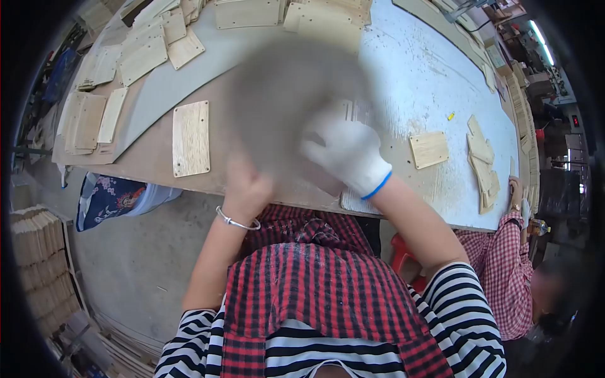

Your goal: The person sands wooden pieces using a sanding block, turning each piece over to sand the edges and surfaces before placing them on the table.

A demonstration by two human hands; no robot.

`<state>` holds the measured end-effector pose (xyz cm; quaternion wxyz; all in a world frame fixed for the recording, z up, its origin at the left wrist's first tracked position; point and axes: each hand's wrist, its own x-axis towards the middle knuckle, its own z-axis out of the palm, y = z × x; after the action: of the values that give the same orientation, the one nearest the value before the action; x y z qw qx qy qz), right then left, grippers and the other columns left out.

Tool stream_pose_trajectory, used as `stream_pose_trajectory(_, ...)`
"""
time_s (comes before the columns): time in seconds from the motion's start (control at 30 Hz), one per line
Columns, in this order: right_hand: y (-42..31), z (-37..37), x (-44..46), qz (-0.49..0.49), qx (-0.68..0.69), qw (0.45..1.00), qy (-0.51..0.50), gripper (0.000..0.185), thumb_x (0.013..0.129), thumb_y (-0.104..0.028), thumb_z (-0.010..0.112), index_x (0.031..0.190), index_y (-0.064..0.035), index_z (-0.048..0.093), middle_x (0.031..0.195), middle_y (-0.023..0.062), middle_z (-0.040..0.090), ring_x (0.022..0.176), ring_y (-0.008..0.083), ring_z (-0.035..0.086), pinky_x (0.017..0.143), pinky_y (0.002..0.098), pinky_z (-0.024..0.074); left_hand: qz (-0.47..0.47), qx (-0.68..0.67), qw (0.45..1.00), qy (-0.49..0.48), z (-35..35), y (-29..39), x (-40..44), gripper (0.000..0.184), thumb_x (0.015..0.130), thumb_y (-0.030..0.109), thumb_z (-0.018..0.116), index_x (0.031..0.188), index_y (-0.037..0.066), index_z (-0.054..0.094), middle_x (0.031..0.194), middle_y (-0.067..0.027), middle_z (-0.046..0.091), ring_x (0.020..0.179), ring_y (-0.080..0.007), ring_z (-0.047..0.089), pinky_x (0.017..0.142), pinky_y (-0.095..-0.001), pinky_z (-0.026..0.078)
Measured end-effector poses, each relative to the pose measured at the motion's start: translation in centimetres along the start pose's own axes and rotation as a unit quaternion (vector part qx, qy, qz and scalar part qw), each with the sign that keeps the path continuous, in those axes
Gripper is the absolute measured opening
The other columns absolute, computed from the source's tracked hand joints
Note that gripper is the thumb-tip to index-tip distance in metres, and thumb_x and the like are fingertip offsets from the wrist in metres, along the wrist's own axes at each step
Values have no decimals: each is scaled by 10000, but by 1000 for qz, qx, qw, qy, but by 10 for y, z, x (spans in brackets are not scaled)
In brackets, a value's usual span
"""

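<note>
Can't tell if left hand (249, 189) or gloved right hand (350, 151) is gripping anything; careless leftward swing might knock that wooden panel (191, 138) off the counter (151, 151).

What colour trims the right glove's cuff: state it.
Blue; the cuff trim shows best in the head view.

The person's bare left hand (249, 189) and white-gloved, blue-cuffed right hand (350, 151) are over a brown-and-white worktable (151, 151), grip's too blurry to tell. Pale rectangular wooden panel with corner holes (191, 138) lies near the left one.
</note>
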<state>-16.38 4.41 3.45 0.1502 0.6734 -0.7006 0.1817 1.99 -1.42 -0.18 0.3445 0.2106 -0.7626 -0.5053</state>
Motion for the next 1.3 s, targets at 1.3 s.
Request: stream_pose_trajectory(1.3, 12, -19, -12, 201, 169, 954, -144, 353, 852, -310, 583, 1103, -62, 594, 986, 142, 642, 890, 221, 632, 757, 316, 491, 19, 125, 992, 7, 14, 6, 11, 528, 862, 189, 533, 1311, -49, 389, 1257, -191, 507, 1160, -292, 491, 978, -364, 373)
